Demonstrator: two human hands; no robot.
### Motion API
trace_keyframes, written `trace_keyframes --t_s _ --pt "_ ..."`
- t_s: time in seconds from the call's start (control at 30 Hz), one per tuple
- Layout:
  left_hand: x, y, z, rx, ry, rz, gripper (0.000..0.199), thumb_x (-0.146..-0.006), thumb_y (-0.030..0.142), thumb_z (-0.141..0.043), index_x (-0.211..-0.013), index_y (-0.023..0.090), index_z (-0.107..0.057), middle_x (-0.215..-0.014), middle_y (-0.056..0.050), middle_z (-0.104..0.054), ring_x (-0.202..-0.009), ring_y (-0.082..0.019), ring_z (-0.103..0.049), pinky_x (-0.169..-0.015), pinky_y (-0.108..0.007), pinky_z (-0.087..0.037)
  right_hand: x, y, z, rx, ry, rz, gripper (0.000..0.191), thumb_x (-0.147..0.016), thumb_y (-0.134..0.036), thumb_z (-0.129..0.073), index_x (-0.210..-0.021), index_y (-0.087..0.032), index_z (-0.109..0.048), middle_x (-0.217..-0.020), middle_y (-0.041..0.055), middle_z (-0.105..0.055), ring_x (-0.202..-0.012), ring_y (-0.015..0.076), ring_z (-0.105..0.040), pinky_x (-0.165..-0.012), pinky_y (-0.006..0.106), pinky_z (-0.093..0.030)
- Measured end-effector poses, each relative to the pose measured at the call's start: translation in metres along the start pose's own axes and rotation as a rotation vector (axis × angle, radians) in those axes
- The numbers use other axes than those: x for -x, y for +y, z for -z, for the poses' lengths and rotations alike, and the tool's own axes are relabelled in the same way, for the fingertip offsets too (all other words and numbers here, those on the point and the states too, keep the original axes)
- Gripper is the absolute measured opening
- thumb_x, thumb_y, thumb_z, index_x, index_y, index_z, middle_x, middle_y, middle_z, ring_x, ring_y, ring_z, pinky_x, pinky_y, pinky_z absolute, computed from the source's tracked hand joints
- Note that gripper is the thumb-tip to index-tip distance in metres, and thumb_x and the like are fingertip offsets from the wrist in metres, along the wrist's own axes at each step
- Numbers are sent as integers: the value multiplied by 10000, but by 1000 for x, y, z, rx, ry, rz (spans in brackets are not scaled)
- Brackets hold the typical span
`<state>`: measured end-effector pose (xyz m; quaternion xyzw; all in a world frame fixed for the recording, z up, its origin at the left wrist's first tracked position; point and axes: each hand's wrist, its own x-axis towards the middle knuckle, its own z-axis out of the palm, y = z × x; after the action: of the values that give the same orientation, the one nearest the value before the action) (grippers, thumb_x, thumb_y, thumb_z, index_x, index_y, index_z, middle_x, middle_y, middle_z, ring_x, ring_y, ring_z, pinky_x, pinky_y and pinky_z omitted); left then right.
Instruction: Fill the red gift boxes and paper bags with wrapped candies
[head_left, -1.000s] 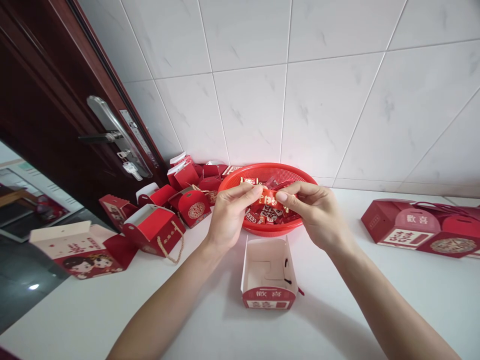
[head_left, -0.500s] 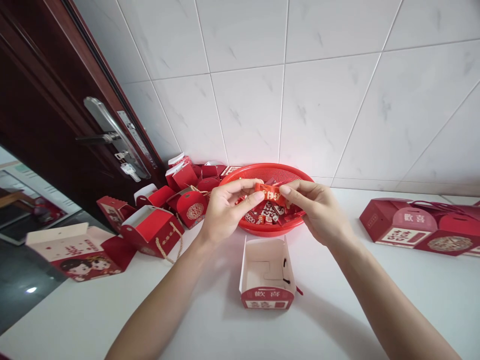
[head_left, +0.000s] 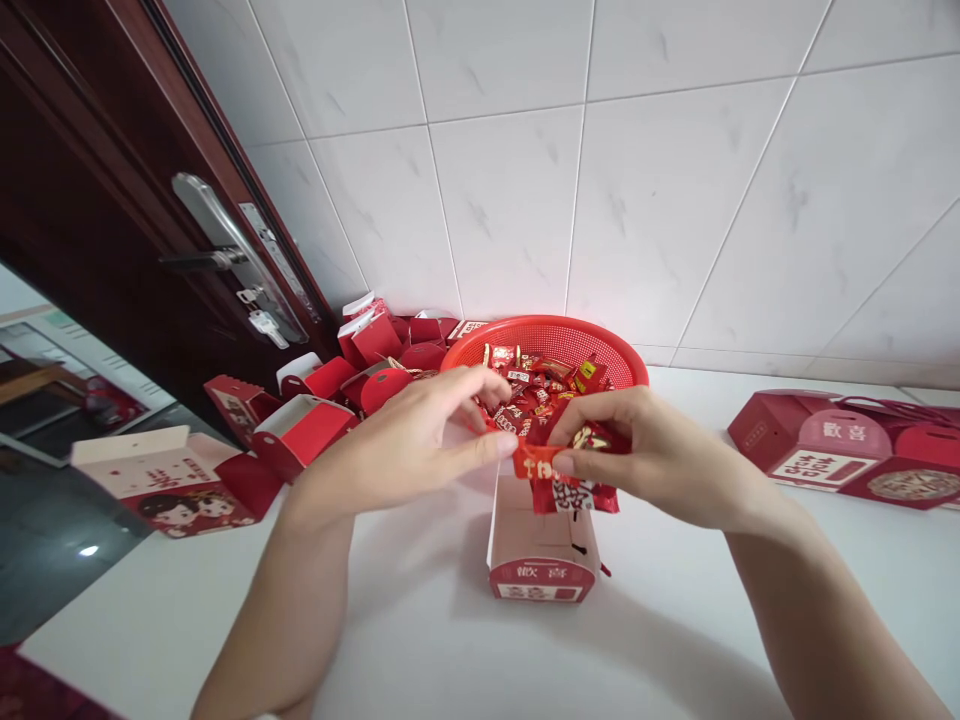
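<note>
My right hand [head_left: 637, 450] pinches several wrapped candies [head_left: 574, 494], red and orange, above the back of an open box. My left hand [head_left: 427, 430] has its thumb and fingers apart; the thumb tip is beside the orange wrapper, and nothing shows between the fingers. Below the hands, the red and cream box [head_left: 540, 580] stands on the white table, open side up, its back part hidden by the candies. Behind the hands is a red mesh basket [head_left: 615, 350] holding many wrapped candies [head_left: 536, 385].
Several red gift boxes [head_left: 300, 435] crowd the table's left side, one printed box [head_left: 187, 490] near its left edge. More closed boxes [head_left: 832, 440] sit at the right. A tiled wall [head_left: 510, 210] rises behind; a dark door [head_left: 112, 150] stands at the left.
Both hands have come nearer, over the box's back end. The left has let go of the orange candy and spread its fingers. The right now holds a bunch of candies. The view has shifted slightly.
</note>
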<state>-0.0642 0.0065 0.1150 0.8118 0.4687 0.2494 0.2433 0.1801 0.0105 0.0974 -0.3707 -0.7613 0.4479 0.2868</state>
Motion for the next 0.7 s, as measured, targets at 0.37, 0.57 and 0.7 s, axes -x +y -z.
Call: trace_keyframes --t_s 0.37,0.57,0.7 --pt "19 22 -26 -265 -387 54 338 -980 488 -486 -946 212 -677 -1018 -61 -604 -751 -197 -609 -674 -318 -448 7 6 -21 356 -262 -93 191 -756 -22 -498 -700 -184 -584 -691 -26 -588 -558 82 -445 -478 209 -318" --pt "16 30 -34 -246 -399 70 337 -936 556 -562 -995 224 -570 -1017 -34 -609 -767 -201 -619 -585 -296 -387 5 8 -24 406 -368 -89 199 -731 2 -497 -705 -168 -596 -762 -1 -627 -632 99 -490 -533 224 -335" --pt "18 28 -33 -282 -440 76 248 -923 453 -565 -1017 223 -574 -985 -36 -635 -803 -219 -643 -609 -302 -413 4 11 -25 378 -394 -52 294 -769 8 -485 -861 -176 -696 -917 18 -696 -736 115 -561 -587 220 -373"
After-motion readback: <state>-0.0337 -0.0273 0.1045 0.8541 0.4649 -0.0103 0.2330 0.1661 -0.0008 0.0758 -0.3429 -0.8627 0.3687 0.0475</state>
